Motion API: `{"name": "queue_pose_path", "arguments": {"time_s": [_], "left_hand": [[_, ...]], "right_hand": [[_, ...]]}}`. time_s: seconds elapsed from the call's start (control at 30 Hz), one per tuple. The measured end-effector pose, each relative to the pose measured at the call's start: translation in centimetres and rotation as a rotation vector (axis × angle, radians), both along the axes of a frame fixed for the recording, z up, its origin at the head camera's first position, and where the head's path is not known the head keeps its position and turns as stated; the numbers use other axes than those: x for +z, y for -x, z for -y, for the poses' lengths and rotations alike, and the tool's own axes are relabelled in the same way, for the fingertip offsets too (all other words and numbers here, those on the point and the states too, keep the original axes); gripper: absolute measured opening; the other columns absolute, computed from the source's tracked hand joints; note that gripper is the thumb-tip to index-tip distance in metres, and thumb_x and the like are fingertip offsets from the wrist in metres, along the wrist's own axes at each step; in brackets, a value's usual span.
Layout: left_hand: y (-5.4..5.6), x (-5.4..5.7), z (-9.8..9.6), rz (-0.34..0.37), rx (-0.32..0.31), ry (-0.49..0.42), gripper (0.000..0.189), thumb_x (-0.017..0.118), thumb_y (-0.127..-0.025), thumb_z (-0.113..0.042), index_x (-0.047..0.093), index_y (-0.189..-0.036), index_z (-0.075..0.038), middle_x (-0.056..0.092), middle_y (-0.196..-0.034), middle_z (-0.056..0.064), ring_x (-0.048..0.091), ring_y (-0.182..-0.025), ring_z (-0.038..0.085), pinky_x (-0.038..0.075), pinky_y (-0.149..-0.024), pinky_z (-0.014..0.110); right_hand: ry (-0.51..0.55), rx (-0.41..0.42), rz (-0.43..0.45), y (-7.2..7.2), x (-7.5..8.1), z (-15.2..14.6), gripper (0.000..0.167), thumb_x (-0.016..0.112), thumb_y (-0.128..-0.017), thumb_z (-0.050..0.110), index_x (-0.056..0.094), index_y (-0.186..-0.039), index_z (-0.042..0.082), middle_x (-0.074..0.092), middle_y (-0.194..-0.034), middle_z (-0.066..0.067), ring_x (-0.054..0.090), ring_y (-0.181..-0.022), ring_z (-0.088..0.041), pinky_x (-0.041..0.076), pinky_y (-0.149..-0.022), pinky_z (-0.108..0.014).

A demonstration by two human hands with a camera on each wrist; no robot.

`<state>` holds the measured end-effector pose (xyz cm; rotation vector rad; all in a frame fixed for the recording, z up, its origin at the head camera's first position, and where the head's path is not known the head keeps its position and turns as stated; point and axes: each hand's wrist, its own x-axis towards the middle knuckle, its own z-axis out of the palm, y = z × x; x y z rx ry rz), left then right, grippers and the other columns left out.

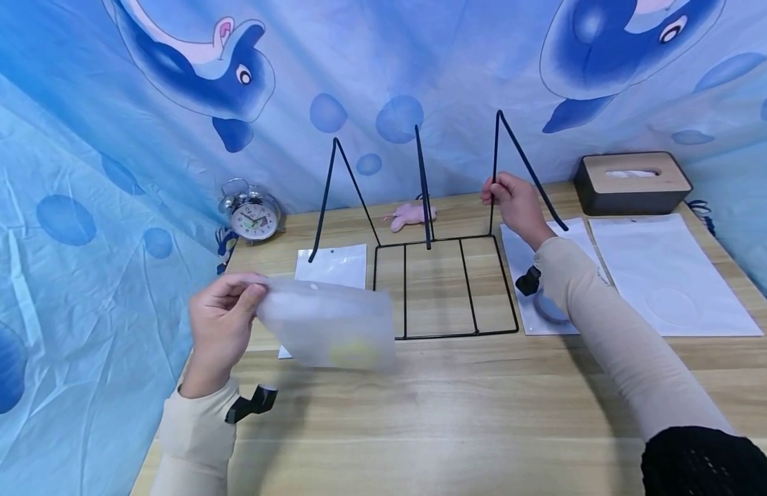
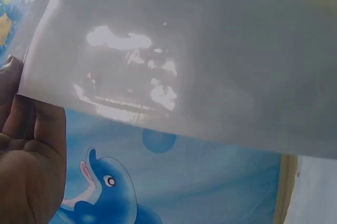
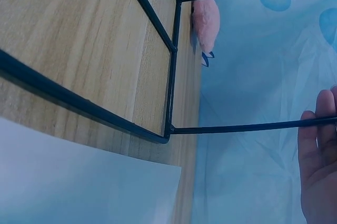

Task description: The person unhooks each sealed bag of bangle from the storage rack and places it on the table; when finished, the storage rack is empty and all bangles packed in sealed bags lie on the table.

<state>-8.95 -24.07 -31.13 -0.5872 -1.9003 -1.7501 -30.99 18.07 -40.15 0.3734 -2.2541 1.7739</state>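
Observation:
My left hand (image 1: 225,320) pinches the corner of a translucent plastic pouch (image 1: 318,320) between thumb and fingers, above the table. Something yellow shows through the pouch's lower part; its kind cannot be made out. In the left wrist view the glossy pouch (image 2: 210,71) fills most of the frame, with thumb and fingers at its edge. My right hand (image 1: 516,205) holds the rear rod of the right-hand bent upright of a black wire rack (image 1: 470,293). In the right wrist view the fingers (image 3: 324,105) lie around that rod. The rack's base lies on the table, partly behind the pouch.
White pouches lie left (image 1: 342,258) and right (image 1: 675,269) of the rack; another (image 1: 581,248) is under my right forearm, with a round grey shape. Along the back stand an alarm clock (image 1: 254,217), a pink plush toy (image 1: 408,215) and a tissue box (image 1: 631,182). Dolphin-print fabric hangs behind.

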Motion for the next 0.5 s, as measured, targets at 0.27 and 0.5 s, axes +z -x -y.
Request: {"name": "queue_pose_path", "arguments": {"time_s": [0.27, 0.5], "left_hand": [[-1.6, -1.6, 1.4, 0.135, 0.026, 0.046, 0.015, 0.062, -0.095, 0.008, 0.074, -0.094, -0.001, 0.073, -0.085, 0.002, 0.062, -0.065, 0.004, 0.05, -0.053, 0.014], [-1.2, -2.1, 4.1, 0.271, 0.131, 0.063, 0.017, 0.06, -0.097, 0.007, 0.074, -0.095, -0.002, 0.072, -0.081, 0.002, 0.064, -0.065, 0.007, 0.055, -0.053, 0.018]], "right_hand": [[-0.017, -0.008, -0.011, 0.1, -0.2, 0.0, 0.028, 0.047, -0.105, 0.016, 0.06, -0.102, -0.008, 0.063, -0.095, -0.012, 0.062, -0.085, -0.01, 0.055, -0.085, -0.028], [-0.022, -0.004, -0.021, 0.1, -0.3, -0.2, 0.029, 0.047, -0.105, 0.019, 0.061, -0.102, -0.007, 0.063, -0.095, -0.01, 0.062, -0.087, -0.01, 0.055, -0.086, -0.031]]}}
